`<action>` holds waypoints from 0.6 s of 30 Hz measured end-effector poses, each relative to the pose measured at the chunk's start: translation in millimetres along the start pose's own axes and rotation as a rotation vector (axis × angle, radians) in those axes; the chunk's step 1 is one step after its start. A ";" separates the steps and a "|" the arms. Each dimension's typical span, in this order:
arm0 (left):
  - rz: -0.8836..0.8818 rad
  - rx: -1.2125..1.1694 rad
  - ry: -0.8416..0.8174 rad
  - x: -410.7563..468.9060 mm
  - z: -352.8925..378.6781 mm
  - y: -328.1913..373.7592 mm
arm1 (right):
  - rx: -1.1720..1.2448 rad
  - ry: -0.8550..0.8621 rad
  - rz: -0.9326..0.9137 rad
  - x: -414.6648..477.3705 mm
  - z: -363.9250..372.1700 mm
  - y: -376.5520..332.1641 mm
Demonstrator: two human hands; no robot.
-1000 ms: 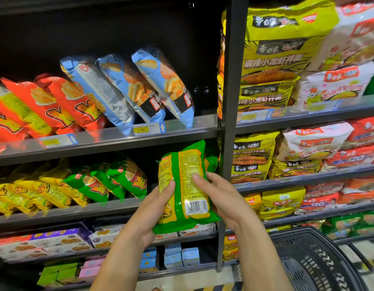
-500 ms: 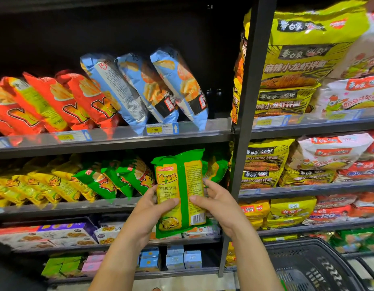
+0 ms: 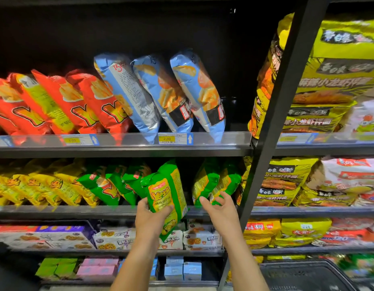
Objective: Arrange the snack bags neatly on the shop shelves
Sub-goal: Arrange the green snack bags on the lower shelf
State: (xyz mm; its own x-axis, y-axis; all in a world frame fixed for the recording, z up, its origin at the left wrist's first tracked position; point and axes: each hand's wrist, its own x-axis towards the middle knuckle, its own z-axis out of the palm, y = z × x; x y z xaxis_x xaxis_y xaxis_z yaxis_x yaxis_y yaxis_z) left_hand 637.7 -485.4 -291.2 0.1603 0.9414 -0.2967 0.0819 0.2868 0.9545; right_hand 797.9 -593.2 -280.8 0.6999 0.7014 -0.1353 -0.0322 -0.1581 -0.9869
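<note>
My left hand (image 3: 151, 217) grips the lower part of a green and yellow snack bag (image 3: 168, 192), holding it upright at the front edge of the middle shelf (image 3: 56, 211). The bag stands between a leaning row of green bags (image 3: 110, 183) on its left and two more green bags (image 3: 215, 181) on its right. My right hand (image 3: 220, 208) has its fingers spread and reaches up to the bottom of those right-hand green bags, touching them or nearly so.
Above, red bags (image 3: 77, 106) and blue bags (image 3: 167, 95) lean left on the upper shelf (image 3: 123, 148). Yellow bags (image 3: 35, 185) fill the middle shelf's left. A black upright post (image 3: 272, 127) stands close to the right. A black basket (image 3: 303, 276) sits at the lower right.
My right hand has let go of the green and yellow bag and moved right toward the other green bags. My left hand has carried the bag up and in to the middle shelf.
</note>
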 end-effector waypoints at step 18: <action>0.086 0.193 0.147 96.7 71.0 5.8 | -0.232 0.258 0.104 91.5 41.0 9.3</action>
State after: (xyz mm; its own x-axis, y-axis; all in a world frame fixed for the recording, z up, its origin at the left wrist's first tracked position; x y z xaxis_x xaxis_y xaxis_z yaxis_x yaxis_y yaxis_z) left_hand 723.5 -405.3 -316.6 0.0309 0.9806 -0.1933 0.2623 0.1787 0.9483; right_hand 832.3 -501.9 -306.0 0.8594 0.4794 -0.1778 0.0292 -0.3932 -0.9190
